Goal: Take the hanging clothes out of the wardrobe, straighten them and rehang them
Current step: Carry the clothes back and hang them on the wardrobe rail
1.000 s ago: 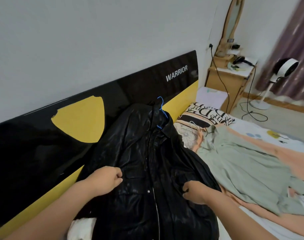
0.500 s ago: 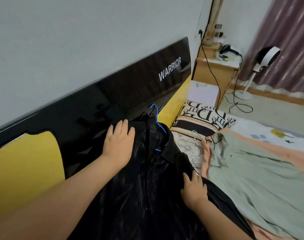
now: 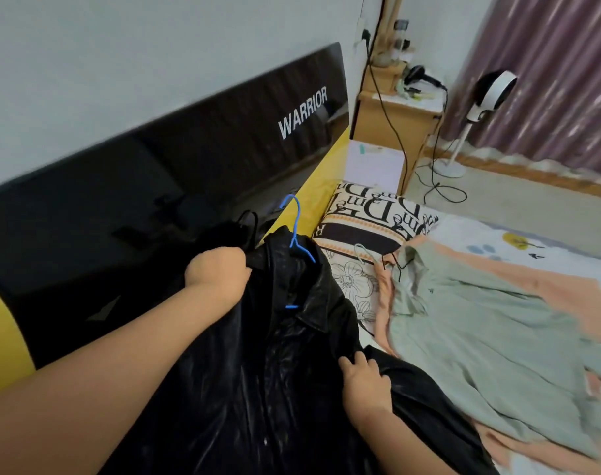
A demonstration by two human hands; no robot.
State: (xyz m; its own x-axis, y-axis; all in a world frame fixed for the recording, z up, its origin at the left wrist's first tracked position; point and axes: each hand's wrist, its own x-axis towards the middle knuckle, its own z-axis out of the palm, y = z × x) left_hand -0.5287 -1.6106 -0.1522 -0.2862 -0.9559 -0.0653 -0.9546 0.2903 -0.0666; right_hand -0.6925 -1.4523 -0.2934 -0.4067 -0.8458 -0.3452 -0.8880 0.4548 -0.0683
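A shiny black jacket [image 3: 275, 389] lies on the bed against the headboard, with a blue hanger [image 3: 297, 234] sticking out of its collar. My left hand [image 3: 216, 272] is closed on the jacket's left shoulder near the collar. On the jacket's right side, my right hand [image 3: 364, 378] presses down with curled fingers gripping the fabric. To the right a pale green shirt [image 3: 480, 323] is spread flat on the bed with a thin hanger [image 3: 364, 252] at its collar.
A black and yellow headboard [image 3: 189, 173] marked WARRIOR runs along the wall. A printed pillow [image 3: 371, 221] lies beyond the jacket. A wooden bedside cabinet [image 3: 391, 121] with cables, a white floor fan [image 3: 487, 97] and a purple curtain [image 3: 559, 73] stand at the far right.
My left hand went from flat on the jacket's shoulder to a closed grip near the collar. My right hand slid slightly along the jacket's right side. The view shifted right.
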